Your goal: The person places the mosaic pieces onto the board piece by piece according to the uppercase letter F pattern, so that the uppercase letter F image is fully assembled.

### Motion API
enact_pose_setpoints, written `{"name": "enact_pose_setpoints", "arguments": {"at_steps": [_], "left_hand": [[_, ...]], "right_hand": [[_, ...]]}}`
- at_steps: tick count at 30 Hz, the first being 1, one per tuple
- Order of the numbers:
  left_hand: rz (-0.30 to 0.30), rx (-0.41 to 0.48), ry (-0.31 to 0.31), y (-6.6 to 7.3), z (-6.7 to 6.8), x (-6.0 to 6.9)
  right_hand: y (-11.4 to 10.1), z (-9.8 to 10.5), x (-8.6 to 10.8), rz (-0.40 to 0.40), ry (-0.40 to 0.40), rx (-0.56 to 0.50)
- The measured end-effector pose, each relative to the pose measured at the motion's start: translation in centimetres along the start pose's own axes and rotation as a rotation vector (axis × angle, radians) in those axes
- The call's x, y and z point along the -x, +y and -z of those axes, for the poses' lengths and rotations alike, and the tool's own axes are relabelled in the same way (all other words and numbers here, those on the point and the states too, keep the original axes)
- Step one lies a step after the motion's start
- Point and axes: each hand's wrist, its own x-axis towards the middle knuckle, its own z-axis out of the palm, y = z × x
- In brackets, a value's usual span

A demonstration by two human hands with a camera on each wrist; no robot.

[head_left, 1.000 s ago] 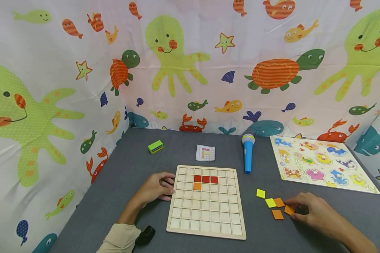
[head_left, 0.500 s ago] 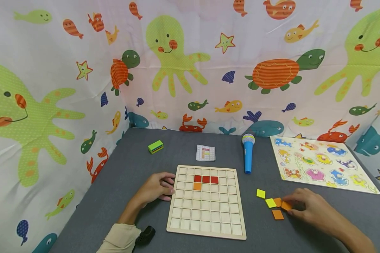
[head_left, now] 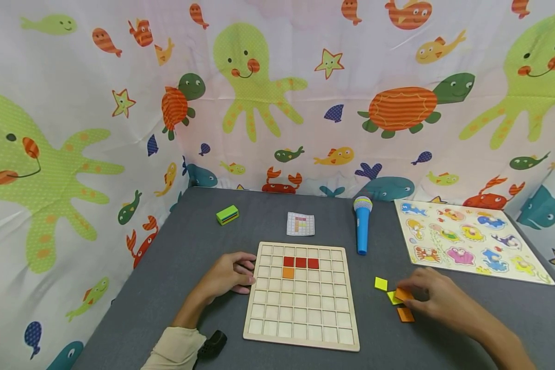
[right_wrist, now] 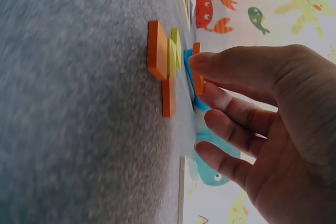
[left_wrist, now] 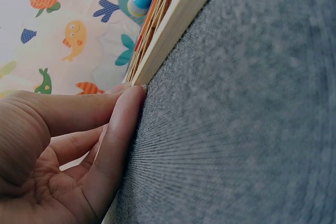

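Observation:
My right hand (head_left: 432, 295) pinches an orange square tile (right_wrist: 198, 72) between thumb and fingers, lifted off the table in the right wrist view. Below it lie two yellow tiles (head_left: 381, 283) and two other orange tiles (right_wrist: 157, 51); from the head, the hand and held tile hide one of these. At the left edge of a wooden grid board (head_left: 300, 308), my left hand (head_left: 228, 275) holds on with its fingertips, close-up in the left wrist view (left_wrist: 79, 145). Three red tiles (head_left: 300, 262) sit in one row of the board, with an orange tile (head_left: 288, 272) under the leftmost.
Behind the board lies a small pattern card (head_left: 300, 224). A blue toy microphone (head_left: 362, 226) is to the card's right, a green block (head_left: 227, 215) to its left. An animal puzzle board (head_left: 472, 241) occupies the far right. Printed curtains rise behind the grey table (head_left: 166, 267).
My right hand has moved left with the orange tile, from the right side of the tile group to over it. The left hand and the board have stayed put.

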Motion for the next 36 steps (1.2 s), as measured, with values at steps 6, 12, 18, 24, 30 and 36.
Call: {"name": "enact_pose_setpoints", "arguments": {"at_steps": [6,12,18,24,30,36], "left_hand": [[-0.002,-0.004,0.001,0.0,0.0,0.0],[0.003,-0.010,0.007,0.0,-0.1,0.1],[0.010,-0.022,0.017,0.0,-0.2,0.1],[0.007,-0.021,0.019,0.0,-0.2,0.1],[0.004,-0.018,0.014,0.1,-0.2,0.1],[0.004,-0.016,0.011,0.1,-0.1,0.1]], "right_hand": [[-0.9,-0.1,-0.8,0.013,-0.009,-0.029],[-1.7,-0.4,-1.7,0.032,-0.018,-0.062],[-2.7,-0.7,-2.5,0.052,-0.033,-0.073],[-3.8,-1.1,-3.3,0.079,-0.037,-0.072],[-5.1,-1.7,-4.2,0.136,-0.034,-0.077],[-6.4,-2.3,-5.1,0.197,-0.020,-0.069]]}}
